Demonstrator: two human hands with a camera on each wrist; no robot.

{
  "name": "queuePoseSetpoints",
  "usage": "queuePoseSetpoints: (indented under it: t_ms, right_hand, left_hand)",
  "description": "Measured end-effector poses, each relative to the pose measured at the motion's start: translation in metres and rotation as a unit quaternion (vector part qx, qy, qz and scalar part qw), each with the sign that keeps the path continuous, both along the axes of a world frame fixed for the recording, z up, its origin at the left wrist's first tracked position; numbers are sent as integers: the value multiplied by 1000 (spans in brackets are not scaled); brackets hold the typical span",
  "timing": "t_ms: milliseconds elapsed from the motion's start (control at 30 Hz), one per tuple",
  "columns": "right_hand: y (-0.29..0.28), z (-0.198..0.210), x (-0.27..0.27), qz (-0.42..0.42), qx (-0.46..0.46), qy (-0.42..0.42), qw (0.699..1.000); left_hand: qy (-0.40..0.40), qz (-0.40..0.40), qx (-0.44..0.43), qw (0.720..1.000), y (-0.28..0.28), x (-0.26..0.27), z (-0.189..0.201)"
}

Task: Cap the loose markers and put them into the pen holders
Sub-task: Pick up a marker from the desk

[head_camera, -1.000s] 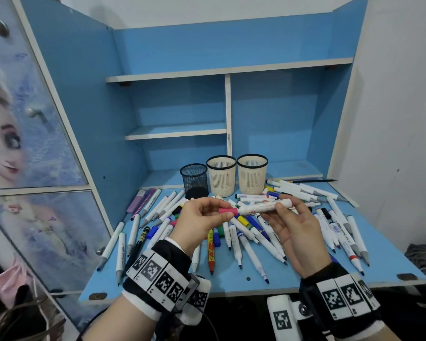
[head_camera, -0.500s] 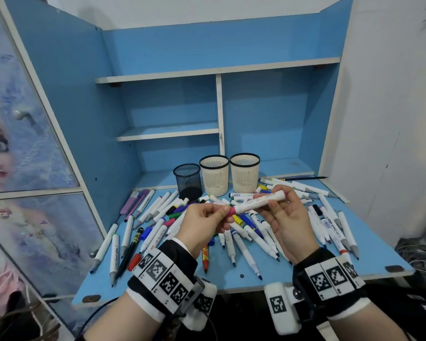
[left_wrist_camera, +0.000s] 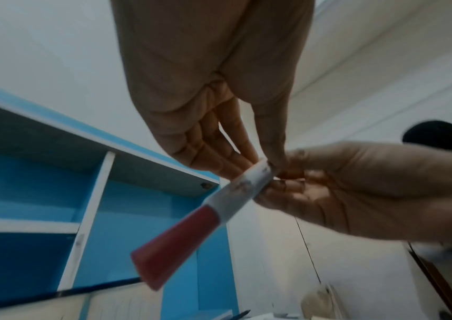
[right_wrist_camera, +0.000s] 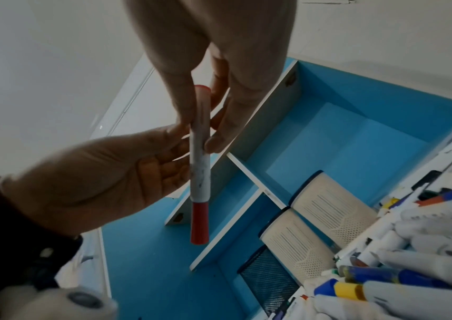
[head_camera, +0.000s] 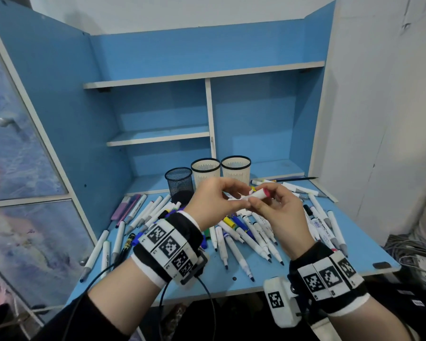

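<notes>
both hands hold one white marker (head_camera: pixel 258 194) with a red cap above the desk (head_camera: pixel 359 244), the left hand (head_camera: pixel 214 201) pinching its near end, the right hand (head_camera: pixel 284 215) curled round the barrel, in front of three holders (head_camera: pixel 205 172).

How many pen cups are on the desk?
3, in a row at the back: black mesh cup on the left, cream cup in the middle, second cream cup on the right.
</notes>
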State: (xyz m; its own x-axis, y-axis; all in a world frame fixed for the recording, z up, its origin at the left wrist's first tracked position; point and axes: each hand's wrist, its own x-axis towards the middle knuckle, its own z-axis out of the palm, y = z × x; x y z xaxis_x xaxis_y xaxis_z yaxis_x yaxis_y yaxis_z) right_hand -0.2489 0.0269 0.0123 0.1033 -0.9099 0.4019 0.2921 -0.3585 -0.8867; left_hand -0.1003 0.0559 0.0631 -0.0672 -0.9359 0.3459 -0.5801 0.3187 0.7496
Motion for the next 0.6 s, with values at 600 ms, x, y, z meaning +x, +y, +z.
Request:
queuePoseSetpoints:
  t_ms: [600]
  right_hand:
    - [-9, -16, 13, 111, 67, 438, 889]
  left_hand:
    - [-51, 256, -76, 962, -78, 101, 45]
